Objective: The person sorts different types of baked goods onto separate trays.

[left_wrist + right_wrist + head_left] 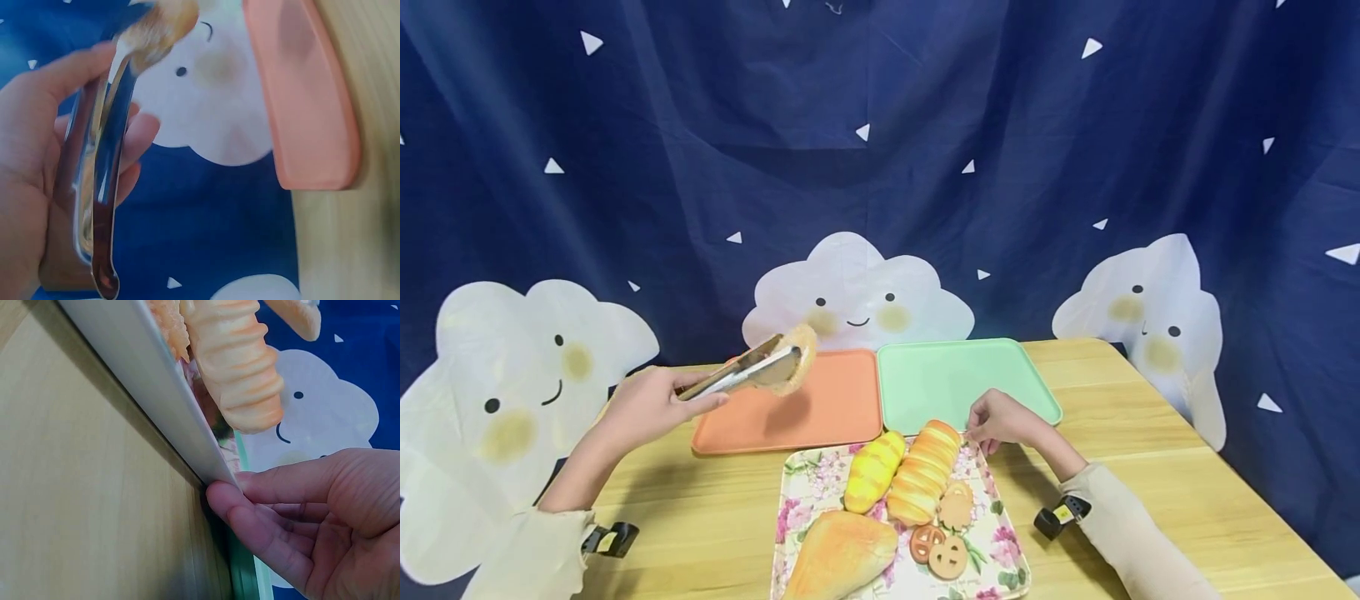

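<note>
1. Nearest: floral tray [988, 521] on the desk [1150, 467]. It carries a large brown bread [842, 552] at near left, a yellow roll [874, 472], a ridged loaf [923, 473], a frilly biscuit [956, 505] and two round biscuits [948, 557].
2. Right hand [1006, 419] at the tray's far right corner; thumb and fingers pinch the rim.
3. Left hand [651, 404], raised at the left, grips metal tongs [737, 377]. Their jaws stand narrow, either side of a tan bread-like piece [806, 340]; exact kind cannot be told, the left wrist view being blurred.
4. Key relation, as judged: the piece lies ahead and to the right of the left hand, along the tongs' long axis, lifted clear of the orange tray [846, 400], where a shadow falls. Left hand is the nearer to that tray.
5. Farther: green tray [958, 379], right of the orange one, just beyond the right hand.
6. Farthest: dark blue curtain [1000, 83] with smiling clouds.
</note>
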Tool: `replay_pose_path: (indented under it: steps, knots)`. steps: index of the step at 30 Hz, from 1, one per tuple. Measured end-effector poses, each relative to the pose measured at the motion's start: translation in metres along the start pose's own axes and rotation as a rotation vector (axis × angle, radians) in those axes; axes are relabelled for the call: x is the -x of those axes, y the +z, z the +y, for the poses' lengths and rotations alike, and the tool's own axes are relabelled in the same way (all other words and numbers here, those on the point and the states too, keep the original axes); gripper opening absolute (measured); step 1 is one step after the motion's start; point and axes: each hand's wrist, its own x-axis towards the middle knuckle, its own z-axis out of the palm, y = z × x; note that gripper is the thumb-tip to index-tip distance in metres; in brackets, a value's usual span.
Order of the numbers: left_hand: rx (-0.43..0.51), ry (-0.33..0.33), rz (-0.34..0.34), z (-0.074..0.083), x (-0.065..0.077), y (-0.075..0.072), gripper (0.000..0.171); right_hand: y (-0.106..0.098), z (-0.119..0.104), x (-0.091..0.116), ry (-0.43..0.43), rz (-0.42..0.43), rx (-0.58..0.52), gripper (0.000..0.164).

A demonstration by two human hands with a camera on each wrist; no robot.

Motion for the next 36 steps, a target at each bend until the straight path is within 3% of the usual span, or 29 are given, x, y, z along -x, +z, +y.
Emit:
replay_pose_path:
  steps: [3, 8, 20, 28, 36]
  knots:
    - [-0.045, -0.094, 0.029, -0.009, -0.001, 0.003, 0.056, 0.0, 0.0, 0.0, 0.001, 0.0, -0.003, 0.012]
    - [-0.071, -0.175, 0.047, -0.026, -0.001, 0.009, 0.062, 0.0, 0.0, 0.0, -0.004, -0.006, -0.01, 0.012]
    - [-0.119, -0.2, -0.031, -0.054, -0.001, 0.015, 0.062, 0.0, 0.0, -0.001, -0.002, -0.003, -0.002, 0.011]
    - [-0.116, -0.226, -0.109, -0.062, -0.007, 0.016, 0.043, -0.001, 0.001, 0.0, 0.002, 0.001, 0.005, 0.011]
    - [-0.117, -0.226, -0.158, -0.067, -0.013, 0.021, 0.043, 0.0, 0.001, 0.001, 0.002, -0.001, -0.017, 0.011]
